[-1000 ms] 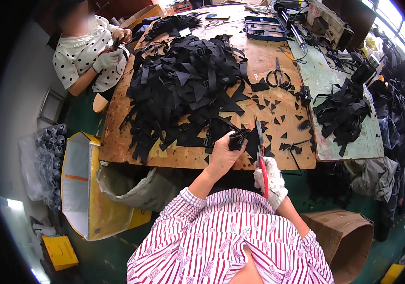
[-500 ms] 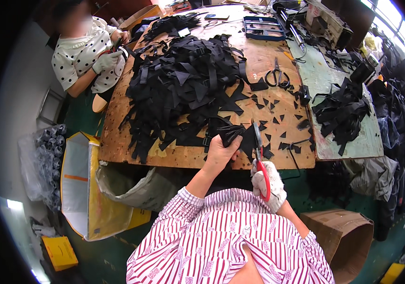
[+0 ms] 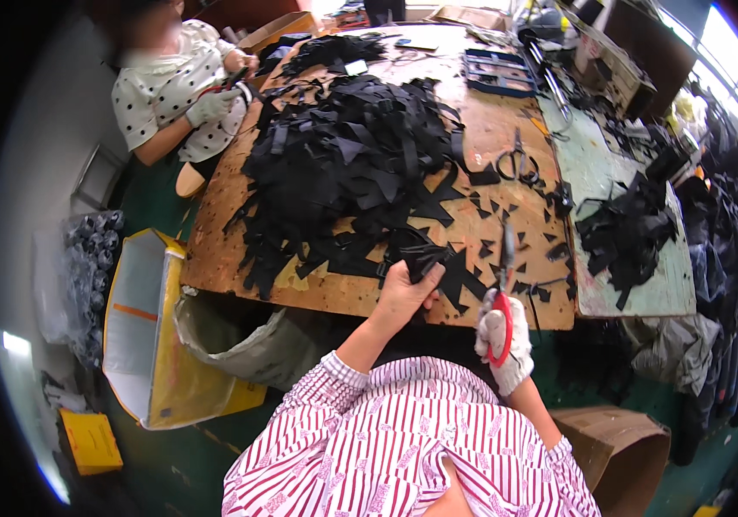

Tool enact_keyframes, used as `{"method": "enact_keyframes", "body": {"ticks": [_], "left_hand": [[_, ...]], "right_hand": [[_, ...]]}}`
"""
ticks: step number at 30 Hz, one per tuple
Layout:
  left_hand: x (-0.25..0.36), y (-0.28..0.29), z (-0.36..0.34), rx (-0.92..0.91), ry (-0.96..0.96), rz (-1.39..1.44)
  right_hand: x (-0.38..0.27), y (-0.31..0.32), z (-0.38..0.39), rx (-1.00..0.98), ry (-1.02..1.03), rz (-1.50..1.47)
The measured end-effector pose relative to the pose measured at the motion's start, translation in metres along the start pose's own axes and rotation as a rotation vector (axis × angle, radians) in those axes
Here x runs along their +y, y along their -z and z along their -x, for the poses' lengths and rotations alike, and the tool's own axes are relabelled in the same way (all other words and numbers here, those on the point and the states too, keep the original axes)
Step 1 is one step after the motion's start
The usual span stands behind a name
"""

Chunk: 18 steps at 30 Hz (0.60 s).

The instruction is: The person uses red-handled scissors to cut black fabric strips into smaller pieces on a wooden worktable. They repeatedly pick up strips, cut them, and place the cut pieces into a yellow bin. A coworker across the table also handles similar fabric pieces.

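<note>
Left grip [image 3: 405, 299], bare, closed snug round bundle of black strips [image 3: 428, 255], thumb on top, ends fanning out over near edge of bench [image 3: 494, 112]. Right grip [image 3: 517, 345], gloved in white, wrapped round handles of red-handled scissors [image 3: 506, 258], blades pointing away from me, just right of bundle, not touching it. Can't tell if blades fully meet. Big black heap [image 3: 343, 155] sits past left grip, small triangular offcuts [image 3: 484, 248] scattered right, black-handled scissors [image 3: 517, 164] lying beyond.
</note>
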State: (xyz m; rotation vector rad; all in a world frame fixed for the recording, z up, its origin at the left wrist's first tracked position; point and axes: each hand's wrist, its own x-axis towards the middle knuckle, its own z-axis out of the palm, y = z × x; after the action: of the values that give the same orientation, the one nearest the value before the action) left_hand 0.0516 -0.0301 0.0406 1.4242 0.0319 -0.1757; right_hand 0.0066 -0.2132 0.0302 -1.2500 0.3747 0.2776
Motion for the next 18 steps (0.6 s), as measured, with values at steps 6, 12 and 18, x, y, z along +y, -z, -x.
{"method": "enact_keyframes", "body": {"ticks": [6,12,18], "left_hand": [[-0.011,-0.008,0.008,-0.179,0.039,0.066],[0.004,-0.002,0.011,-0.221,0.062,-0.146],[-0.012,0.016,0.012,-0.296,0.012,-0.089]], "right_hand": [[-0.004,-0.012,0.002,0.043,0.122,0.111],[0.001,-0.011,-0.003,0.054,0.237,0.14],[0.012,0.003,-0.012,0.157,0.405,0.198]]}}
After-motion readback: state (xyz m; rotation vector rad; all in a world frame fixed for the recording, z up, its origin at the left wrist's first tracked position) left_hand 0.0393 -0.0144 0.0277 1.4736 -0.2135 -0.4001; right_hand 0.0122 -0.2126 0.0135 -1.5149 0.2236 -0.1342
